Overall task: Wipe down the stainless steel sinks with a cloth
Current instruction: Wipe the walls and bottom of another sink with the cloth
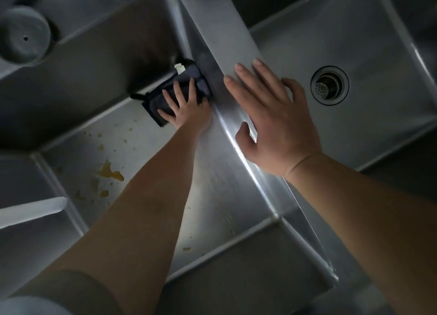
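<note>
Two bare forearms are seen reaching forward from the bottom edge, one per side. Two stainless steel basins are counted, split by one flat steel divider (227,61).

Left basin (132,135): yellowish spots and one larger yellow smear (110,172) are noted on its floor, between the near wall and the far corner. One more small yellow fleck is seen near the close wall, beside the left forearm.

Left hand (189,111): fingers are spread flat and pressed onto one dark blue cloth (170,94); nothing is gripped. The cloth is folded, held against the floor of the left basin in the far corner, touching the wall under the divider. One white tag (179,68) is seen at its far edge.

Right hand (272,116): laid palm-down on the divider, fingers straight, thumb spread toward the left basin; nothing is held.

Right basin (369,26): one round drain strainer (329,85) is set in its floor, just beyond the right hand.

Far left: one grey round object (23,35) with a small central hole; it cannot be identified.
</note>
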The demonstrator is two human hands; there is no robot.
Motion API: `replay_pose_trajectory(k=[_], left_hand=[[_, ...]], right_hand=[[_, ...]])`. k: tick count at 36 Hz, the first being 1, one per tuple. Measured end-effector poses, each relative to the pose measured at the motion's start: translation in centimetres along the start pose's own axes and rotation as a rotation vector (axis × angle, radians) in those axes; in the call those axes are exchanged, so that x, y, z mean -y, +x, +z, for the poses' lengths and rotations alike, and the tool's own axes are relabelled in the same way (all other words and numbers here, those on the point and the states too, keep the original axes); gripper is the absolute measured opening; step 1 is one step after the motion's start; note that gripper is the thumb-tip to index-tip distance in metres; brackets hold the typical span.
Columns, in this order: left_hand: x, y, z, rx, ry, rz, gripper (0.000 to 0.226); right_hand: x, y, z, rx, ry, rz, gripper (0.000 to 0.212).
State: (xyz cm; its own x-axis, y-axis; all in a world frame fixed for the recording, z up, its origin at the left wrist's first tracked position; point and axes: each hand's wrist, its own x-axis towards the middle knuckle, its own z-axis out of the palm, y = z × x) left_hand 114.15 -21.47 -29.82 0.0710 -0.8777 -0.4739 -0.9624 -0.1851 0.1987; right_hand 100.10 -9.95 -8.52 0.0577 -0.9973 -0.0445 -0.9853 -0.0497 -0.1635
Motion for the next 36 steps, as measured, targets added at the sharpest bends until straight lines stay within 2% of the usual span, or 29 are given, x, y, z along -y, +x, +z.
replay_pose_trajectory(k=[7, 12, 17, 19, 22, 24, 27, 28, 29, 30, 32, 36], left_hand=[[1.6, -8.1, 3.0, 0.144, 0.031, 0.103, 0.071], [3.5, -16.9, 6.4, 0.277, 0.045, 0.229, 0.060], [6.2, -23.6, 8.9, 0.450, 0.228, 0.491, 0.056], [7.1, -25.3, 9.4, 0.466, 0.342, 0.629, 0.054], [8.4, -26.0, 9.4, 0.539, 0.556, 0.836, 0.058], [9.2, -25.9, 8.6, 0.555, 0.588, 0.919, 0.058], [10.7, -25.9, 7.0, 0.448, 0.293, 0.962, 0.069], [11.5, -25.9, 6.7, 0.405, 0.325, 1.003, 0.070], [12.5, -26.0, 6.2, 0.397, 0.456, 1.036, 0.069], [13.8, -25.9, 6.1, 0.408, 0.596, 1.063, 0.066], [17.0, -25.4, 5.6, 0.459, 0.727, 1.085, 0.060], [25.4, -24.7, 3.1, 0.468, 0.816, 1.142, 0.056]], right_hand=[[0.0, 0.0, 0.2, -0.009, -0.024, 0.005, 0.071], [0.4, -0.3, 0.1, 0.022, -0.030, 0.029, 0.072], [1.2, -0.8, -1.2, 0.104, -0.119, 0.056, 0.068], [1.8, -1.7, -1.5, 0.097, -0.170, 0.077, 0.065], [3.7, -5.7, -1.6, 0.052, -0.122, 0.161, 0.064], [5.9, -10.1, -1.6, 0.056, -0.044, 0.140, 0.064], [9.5, -17.1, -0.9, 0.163, 0.091, 0.095, 0.057], [10.7, -19.2, -0.5, 0.234, 0.111, 0.108, 0.055], [11.8, -20.9, -0.1, 0.314, 0.129, 0.140, 0.055], [12.9, -22.3, 0.4, 0.397, 0.137, 0.178, 0.054], [14.4, -23.9, 1.3, 0.509, 0.073, 0.197, 0.053], [16.5, -24.3, 2.2, 0.507, 0.011, 0.187, 0.057]])
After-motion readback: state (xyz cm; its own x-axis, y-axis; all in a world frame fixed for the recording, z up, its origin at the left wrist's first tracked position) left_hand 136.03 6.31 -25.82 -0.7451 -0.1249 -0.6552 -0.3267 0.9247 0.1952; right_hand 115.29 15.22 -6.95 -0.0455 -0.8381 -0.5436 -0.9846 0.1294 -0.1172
